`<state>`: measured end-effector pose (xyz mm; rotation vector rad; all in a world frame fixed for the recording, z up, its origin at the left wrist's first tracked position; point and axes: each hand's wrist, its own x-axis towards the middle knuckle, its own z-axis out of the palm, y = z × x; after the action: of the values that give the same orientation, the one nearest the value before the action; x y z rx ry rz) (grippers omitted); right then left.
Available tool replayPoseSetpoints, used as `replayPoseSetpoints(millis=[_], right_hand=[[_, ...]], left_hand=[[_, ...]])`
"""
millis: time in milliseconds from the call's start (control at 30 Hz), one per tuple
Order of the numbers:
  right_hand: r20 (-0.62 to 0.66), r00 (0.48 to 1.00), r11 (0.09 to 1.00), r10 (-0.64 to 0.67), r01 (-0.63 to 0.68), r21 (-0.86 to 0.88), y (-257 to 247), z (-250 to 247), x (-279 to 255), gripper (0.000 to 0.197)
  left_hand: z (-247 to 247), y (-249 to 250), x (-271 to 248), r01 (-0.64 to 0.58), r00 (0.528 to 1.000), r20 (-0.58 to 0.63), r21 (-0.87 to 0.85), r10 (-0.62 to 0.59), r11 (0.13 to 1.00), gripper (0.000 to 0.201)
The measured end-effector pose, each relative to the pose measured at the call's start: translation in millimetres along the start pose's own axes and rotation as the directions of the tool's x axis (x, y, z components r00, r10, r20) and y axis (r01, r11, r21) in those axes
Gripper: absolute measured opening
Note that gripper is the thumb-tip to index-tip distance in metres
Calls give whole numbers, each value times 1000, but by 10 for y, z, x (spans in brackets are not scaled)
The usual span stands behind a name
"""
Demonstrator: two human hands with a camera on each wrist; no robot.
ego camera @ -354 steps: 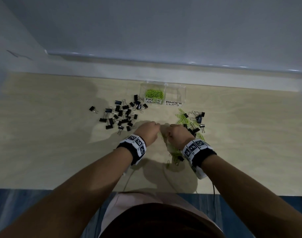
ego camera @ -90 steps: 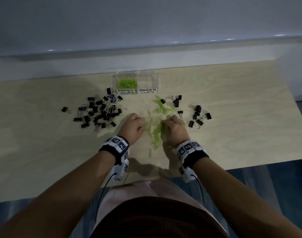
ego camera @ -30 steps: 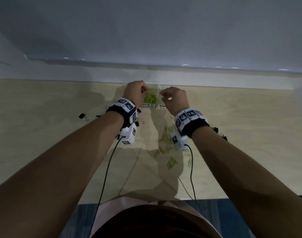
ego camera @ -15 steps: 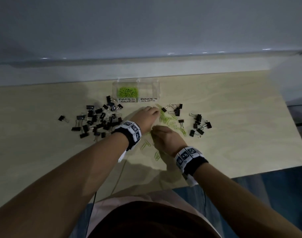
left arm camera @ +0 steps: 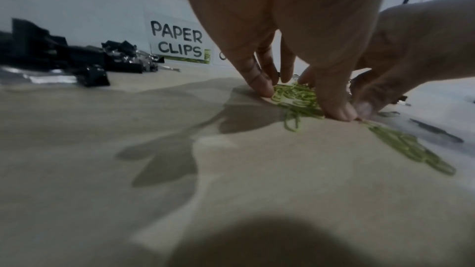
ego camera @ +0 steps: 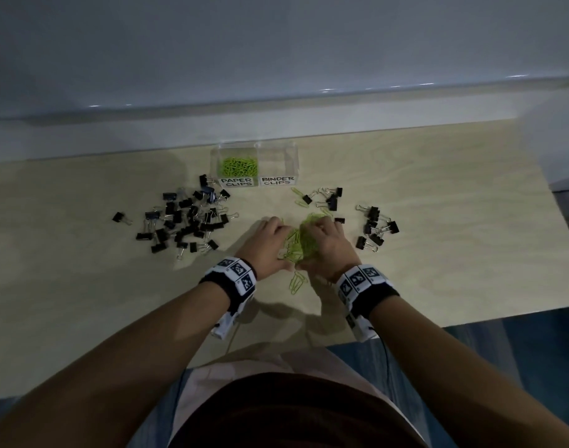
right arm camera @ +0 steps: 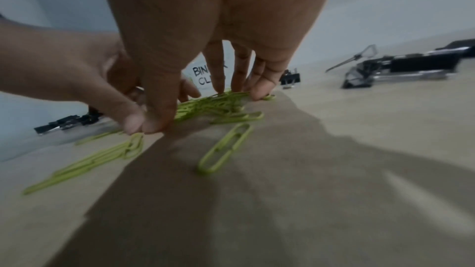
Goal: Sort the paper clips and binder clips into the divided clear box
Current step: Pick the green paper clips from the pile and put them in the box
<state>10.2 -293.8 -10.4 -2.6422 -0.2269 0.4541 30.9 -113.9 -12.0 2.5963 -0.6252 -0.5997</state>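
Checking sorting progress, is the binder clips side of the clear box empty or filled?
Empty. The BINDER CLIPS compartment shows only clear plastic, while green paper clips fill the neighbouring side and black binder clips lie on the table.

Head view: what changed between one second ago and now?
Both hands came back from the clear box toward the person. The left hand and right hand now rake the loose paper clips into a heap between them. Binder clips remain on the table, unboxed.
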Motion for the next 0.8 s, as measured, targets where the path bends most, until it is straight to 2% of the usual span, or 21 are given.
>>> replayPoseSetpoints(millis=[133,267,400,500,567,700,800], right_hand=[[47,998,999,-33,33,9,-43,-35,67,55],[-16,998,998,-67,67,7,18,-111,62,30],[-95,992,995,-81,86,45,88,-168,51,18],[-105,994,996,-18,28,90,139,-210,86,11],[-121,992,983,39,-16,181,179,-231,116,9],[-78,970,864,229,-166,475,85,-379,250,11],[-73,967,762,246,-146,630,-175,-562,496,9]], left_hand=[[-2,63,92,66,996,-51,-143,-74,988,45],[-79,68,134,46,997,-54,-83,-51,995,20],[-153,-10,121,30,999,-40,-47,-32,998,18],[-214,-65,81,39,997,-58,-72,-44,997,12],[-258,-86,53,43,994,-93,-145,-57,988,9],[-443,-133,27,78,967,-191,-411,-169,908,7],[-713,-237,67,93,918,-285,-522,-276,848,7]])
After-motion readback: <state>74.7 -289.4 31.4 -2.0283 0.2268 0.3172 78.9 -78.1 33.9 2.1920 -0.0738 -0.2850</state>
